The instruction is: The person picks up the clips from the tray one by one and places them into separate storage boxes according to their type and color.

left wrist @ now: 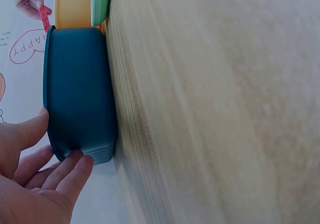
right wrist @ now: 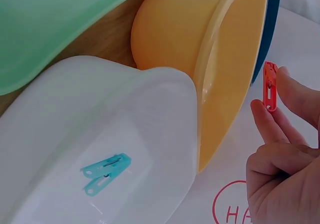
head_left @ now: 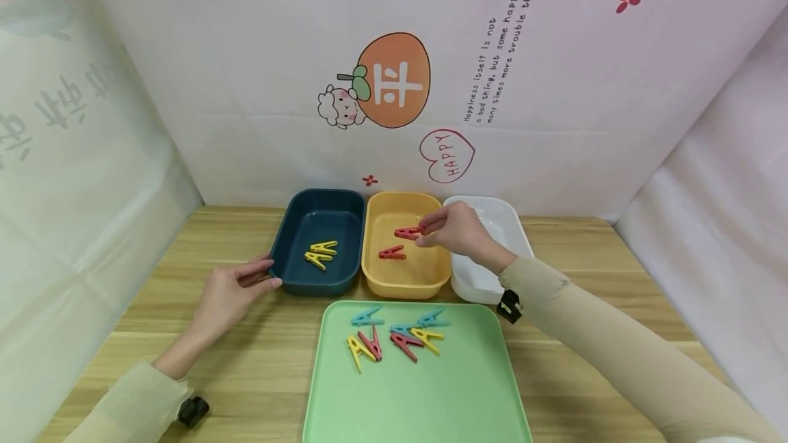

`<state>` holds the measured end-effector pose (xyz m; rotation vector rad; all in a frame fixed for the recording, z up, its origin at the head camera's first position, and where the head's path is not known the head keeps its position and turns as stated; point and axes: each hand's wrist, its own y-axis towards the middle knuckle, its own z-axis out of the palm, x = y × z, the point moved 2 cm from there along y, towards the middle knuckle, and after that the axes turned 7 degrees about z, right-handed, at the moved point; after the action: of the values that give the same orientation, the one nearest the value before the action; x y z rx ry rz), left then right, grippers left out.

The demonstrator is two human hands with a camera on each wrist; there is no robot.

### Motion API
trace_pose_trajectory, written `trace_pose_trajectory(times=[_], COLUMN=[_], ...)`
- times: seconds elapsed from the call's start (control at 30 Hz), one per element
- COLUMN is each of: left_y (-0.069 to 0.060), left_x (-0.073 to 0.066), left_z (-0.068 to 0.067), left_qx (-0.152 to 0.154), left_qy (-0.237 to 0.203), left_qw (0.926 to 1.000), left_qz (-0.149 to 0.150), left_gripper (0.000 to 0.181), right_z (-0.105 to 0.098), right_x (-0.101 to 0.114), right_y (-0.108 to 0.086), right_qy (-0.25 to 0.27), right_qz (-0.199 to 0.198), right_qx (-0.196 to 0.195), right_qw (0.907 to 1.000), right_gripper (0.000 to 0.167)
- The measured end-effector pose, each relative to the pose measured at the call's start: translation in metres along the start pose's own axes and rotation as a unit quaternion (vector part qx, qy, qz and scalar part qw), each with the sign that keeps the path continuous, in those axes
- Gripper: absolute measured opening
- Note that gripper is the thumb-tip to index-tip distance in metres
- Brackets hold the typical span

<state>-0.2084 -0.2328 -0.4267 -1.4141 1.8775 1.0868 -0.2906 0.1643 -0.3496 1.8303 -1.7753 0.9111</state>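
"What does the held piece look like?"

"It's a red clothespin [head_left: 401,232], small and glossy. From the head camera it reads as a slim letter A; from the right wrist camera it is more edge-on, with a narrow slot down its body."

"And where is it against the hand?"

"At the fingertips of the right hand [head_left: 458,227], pinched between thumb and fingers. It hangs over the yellow bin [head_left: 406,290], above rim height, its nose pointing left. A second red clothespin [head_left: 386,254] lies on the floor of that bin."

"The other hand?"

"The left hand [head_left: 224,299] has its fingers fairly straight, touching the near left corner of the dark blue bin [head_left: 317,289], thumb by the rim. Two yellow clothespins [head_left: 318,260] lie inside, side by side."

"What else is around?"

"On the right is a white bin [head_left: 492,214]; the right wrist camera shows a light-blue clothespin [right wrist: 120,163] in it. The right hand and forearm cover part of that bin from the head camera."

"And in front of the bins?"

"A green tray [head_left: 418,402] on the wooden table [head_left: 585,258]. Towards its far edge are seven more pins: three light blue, two red and two yellow, some touching. Behind the bins rises a printed cloth [head_left: 277,87]."
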Motion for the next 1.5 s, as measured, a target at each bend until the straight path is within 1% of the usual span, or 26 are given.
trace_pose_trajectory(times=[0.23,0.43,0.8,1.17,1.4,1.5], left_y=[0.001,0.001,0.0,0.0,0.001,0.001], left_x=[0.0,0.001,0.001,0.001,0.001,0.001], left_z=[-0.001,0.0,0.0,0.0,-0.001,-0.002], left_qx=[-0.003,0.0,0.004,0.002,0.002,0.003], left_qy=[0.002,-0.002,-0.006,-0.011,-0.01,-0.012], left_qw=[1.0,1.0,1.0,0.9999,0.9999,0.9999], left_qz=[0.004,0.003,-0.002,-0.001,-0.001,0.0], left_gripper=[0.046,0.047,0.047,0.047,0.047,0.048], right_z=[0.008,0.014,0.022,0.028,0.027,0.028], right_x=[0.006,0.01,0.006,0.002,0.001,-0.001], right_y=[0.017,0.026,0.034,0.044,0.047,0.05], right_qy=[-0.013,-0.024,-0.019,-0.026,-0.032,-0.035], right_qz=[-0.002,-0.003,0.008,0.01,0.01,0.018], right_qx=[0.001,0.011,0.027,0.027,0.009,0.015], right_qw=[0.9999,0.9996,0.9994,0.9992,0.9994,0.9991], right_gripper=[0.03,0.029,0.029,0.029,0.028,0.032])
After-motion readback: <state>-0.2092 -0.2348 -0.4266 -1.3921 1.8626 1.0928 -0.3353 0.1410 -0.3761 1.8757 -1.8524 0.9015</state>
